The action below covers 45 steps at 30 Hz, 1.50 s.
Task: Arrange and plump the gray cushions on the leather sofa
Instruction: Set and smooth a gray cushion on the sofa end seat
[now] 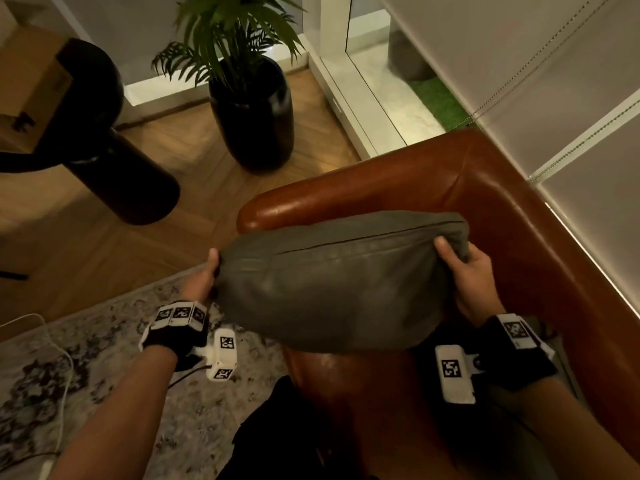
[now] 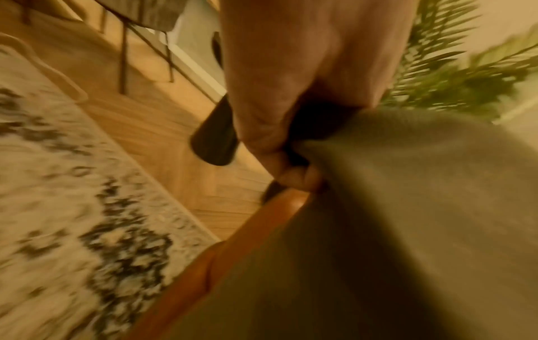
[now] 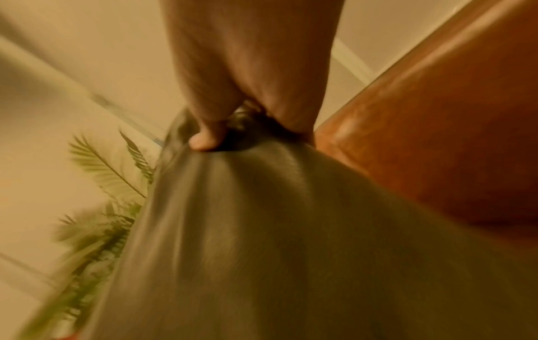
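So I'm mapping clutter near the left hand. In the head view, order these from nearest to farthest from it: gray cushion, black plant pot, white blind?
1. Gray cushion: gripped by the left hand at its left end.
2. Black plant pot: on the floor beyond the sofa arm.
3. White blind: far right, behind the sofa.

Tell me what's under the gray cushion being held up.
Under the gray cushion shows the brown leather sofa seat. The left hand and right hand grip its ends. Whatever lies directly beneath is covered.
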Available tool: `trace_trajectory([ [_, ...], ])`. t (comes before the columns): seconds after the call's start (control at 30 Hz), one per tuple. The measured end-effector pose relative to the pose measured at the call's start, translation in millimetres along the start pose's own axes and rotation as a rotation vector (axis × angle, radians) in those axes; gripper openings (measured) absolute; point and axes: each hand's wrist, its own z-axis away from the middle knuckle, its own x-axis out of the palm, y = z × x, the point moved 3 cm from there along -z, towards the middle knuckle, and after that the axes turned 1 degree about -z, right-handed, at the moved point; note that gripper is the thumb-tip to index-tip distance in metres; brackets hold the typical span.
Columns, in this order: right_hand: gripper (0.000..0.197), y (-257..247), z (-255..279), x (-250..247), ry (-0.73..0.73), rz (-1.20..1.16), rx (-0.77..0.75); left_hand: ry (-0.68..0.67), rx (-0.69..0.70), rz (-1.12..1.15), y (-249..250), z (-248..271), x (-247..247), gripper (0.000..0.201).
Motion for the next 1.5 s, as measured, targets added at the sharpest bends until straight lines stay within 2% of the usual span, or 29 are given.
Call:
trace_trajectory([
  [0.1,0.037,43.2,-23.1,-34.4,0.234,0.262,0.153,-0.127,0.167,0.12,33.5,28.2,30.9,0.059],
  [0.17,0.047,56.0,-20.9,-34.7,0.212,0.4,0.191,-0.216,0.235,0.123,43.5,48.7,68.3,0.049],
  [0.23,0.046,50.1,-2.0,-5.0,-0.012,0.429,0.091,-0.271,0.377,-0.07,51.8,71.5,118.6,0.059],
  [0.27,0.047,46.6,11.9,14.6,-0.176,0.431,0.071,-0.303,0.452,-0.218,54.4,86.4,145.9,0.061],
  [0.3,0.052,45.1,24.8,33.6,-0.319,0.491,0.05,-0.319,0.497,-0.36,53.2,97.3,171.0,0.057],
  [0.33,0.058,47.9,34.1,46.6,-0.388,0.587,0.003,-0.325,0.511,-0.47,51.7,105.8,191.2,0.053],
  [0.37,0.059,52.7,37.3,54.0,-0.364,0.694,-0.023,-0.318,0.528,-0.531,49.8,113.7,207.9,0.05],
  [0.4,0.054,57.0,35.2,54.8,-0.27,0.753,-0.032,-0.333,0.528,-0.566,47.3,121.3,219.5,0.048],
  [0.47,0.034,62.6,26.9,46.6,-0.077,0.826,0.045,-0.434,0.569,-0.58,40.9,133.6,232.2,0.04],
  [0.53,0.024,66.8,17.8,36.0,-0.013,0.874,0.026,-0.51,0.619,-0.576,32.6,137.7,231.6,0.039],
  [0.57,0.025,66.4,13.5,29.6,0.001,0.868,-0.008,-0.483,0.685,-0.547,29.3,134.8,223.2,0.04],
  [0.6,0.026,66.3,8.6,21.2,0.019,0.839,-0.026,-0.388,0.77,-0.504,26.0,129.2,210.7,0.04],
  [0.67,0.028,70.4,-0.4,-1.4,0.071,0.787,0.001,-0.068,0.843,-0.546,12.8,107.7,175.2,0.039],
  [0.7,0.03,75.1,-5.5,-13.3,0.108,0.758,0.04,0.116,0.796,-0.639,4.3,95.9,152.0,0.037],
  [0.77,0.035,84.8,-10.5,-31.2,0.175,0.626,0.134,0.367,0.537,-0.77,-14.7,71.2,103.8,0.043],
  [0.83,0.036,91.5,-10.2,-37.0,0.172,0.401,0.222,0.406,0.291,-0.73,-26.0,53.3,69.6,0.052],
  [0.87,0.034,94.7,-10.0,-37.3,0.135,0.302,0.261,0.375,0.275,-0.67,-28.3,45.0,62.7,0.048],
  [0.97,0.041,99.6,-9.2,-43.1,0.097,0.151,0.401,0.283,0.401,-0.453,-21.0,37.0,59.8,0.026],
  [1.0,0.041,101.9,-10.5,-48.7,0.151,0.109,0.436,0.332,0.381,-0.395,-19.0,35.3,52.8,0.026],
  [1.07,0.046,105.5,-14.3,-63.2,0.315,0.011,0.488,0.504,0.23,-0.213,-17.9,26.2,27.8,0.036],
  [1.1,0.053,105.2,-15.9,-70.2,0.398,-0.024,0.494,0.546,0.172,-0.082,-17.5,21.1,16.2,0.041],
  [1.13,0.059,105.1,-18.3,-76.0,0.445,-0.026,0.489,0.531,0.162,0.022,-16.7,18.0,9.6,0.046],
  [1.2,0.056,101.5,-22.0,-75.4,0.43,0.044,0.435,0.343,0.219,0.032,-5.4,25.5,19.4,0.046],
  [1.27,0.038,98.0,-23.8,-62.4,0.344,0.151,0.371,0.117,0.301,-0.218,4.1,40.3,47.3,0.039],
  [1.3,0.04,96.6,-24.4,-56.2,0.326,0.195,0.334,0.039,0.348,-0.336,5.0,45.4,61.9,0.037],
  [1.33,0.046,94.7,-24.5,-50.4,0.313,0.22,0.295,0.002,0.394,-0.427,3.7,47.0,72.1,0.035],
  [1.4,0.05,96.4,-25.2,-47.7,0.295,0.239,0.267,0.06,0.442,-0.465,-0.7,43.2,79.3,0.032],
  [1.47,0.042,103.0,-27.1,-55.9,0.286,0.275,0.288,0.088,0.396,-0.355,-10.3,31.1,74.6,0.03],
  [1.5,0.039,106.2,-28.4,-62.9,0.296,0.313,0.296,0.052,0.352,-0.291,-14.7,26.6,72.7,0.027],
])
